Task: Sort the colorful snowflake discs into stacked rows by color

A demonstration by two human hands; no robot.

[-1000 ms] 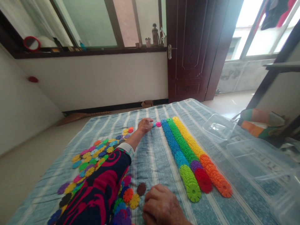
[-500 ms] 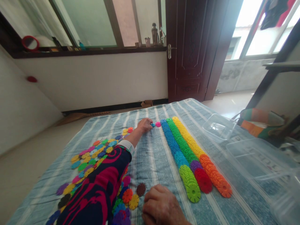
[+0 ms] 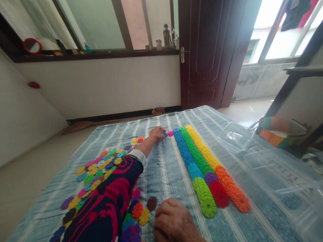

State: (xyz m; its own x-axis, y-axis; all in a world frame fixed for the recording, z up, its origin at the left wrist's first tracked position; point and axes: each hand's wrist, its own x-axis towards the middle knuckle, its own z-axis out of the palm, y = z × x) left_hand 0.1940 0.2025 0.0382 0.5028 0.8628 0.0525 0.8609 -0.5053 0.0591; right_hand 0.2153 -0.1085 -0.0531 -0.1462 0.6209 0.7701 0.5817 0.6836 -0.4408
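Near the far edge of the striped cloth, my left hand (image 3: pixel 157 133) has its fingers closed on a small blue disc (image 3: pixel 165 134), mostly covered by the fingertips. Just right of it lies a pink disc (image 3: pixel 170 133). Three long rows of overlapping notched discs run toward me: one blue to lime (image 3: pixel 185 153), one green to red (image 3: pixel 195 151), one yellow to orange (image 3: pixel 205 151). My right hand (image 3: pixel 174 220) rests on the cloth at the near middle with fingers curled; whether anything is inside is hidden. A brown disc (image 3: pixel 151 203) lies beside it.
A loose pile of coloured discs (image 3: pixel 101 164) spreads under and beside my left sleeve. Clear plastic boxes (image 3: pixel 237 137) stand at the right, with a colourful bag (image 3: pixel 281 132) beyond. A dark door (image 3: pixel 209 53) and a window ledge are behind the bed's far edge.
My left hand has shifted very slightly to the right, toward the pink disc. My right hand and the rows stay in place.
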